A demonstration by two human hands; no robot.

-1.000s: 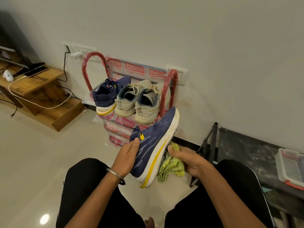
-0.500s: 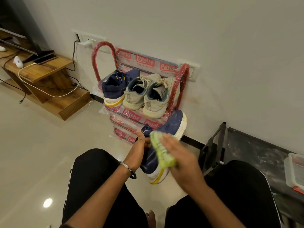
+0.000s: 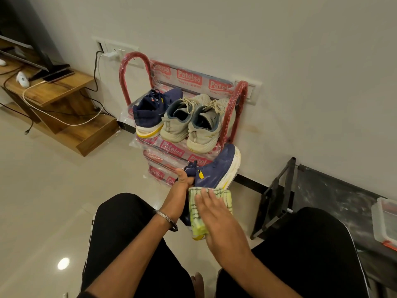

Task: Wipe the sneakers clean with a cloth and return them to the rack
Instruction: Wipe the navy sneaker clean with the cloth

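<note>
My left hand (image 3: 181,187) grips the heel collar of a navy sneaker (image 3: 217,171) with a white and yellow sole, held above my knees with its toe toward the wall. My right hand (image 3: 217,218) lies flat with straight fingers and presses a yellow-green cloth (image 3: 198,214) against the sneaker's side. On the top shelf of the red shoe rack (image 3: 231,112) stand the matching navy sneaker (image 3: 150,112) and two beige sneakers (image 3: 191,119), heels toward me.
A wooden stepped stand (image 3: 64,100) with a phone, cables and a screen foot sits at the left. A wall socket with a charger is behind the rack. A low black table (image 3: 335,190) with a plastic box (image 3: 386,224) is at the right. My black-clad knees fill the foreground.
My right hand brought the cloth from beside the sole onto the sneaker's side, then slid it down toward the heel. The view shifted slightly left.
</note>
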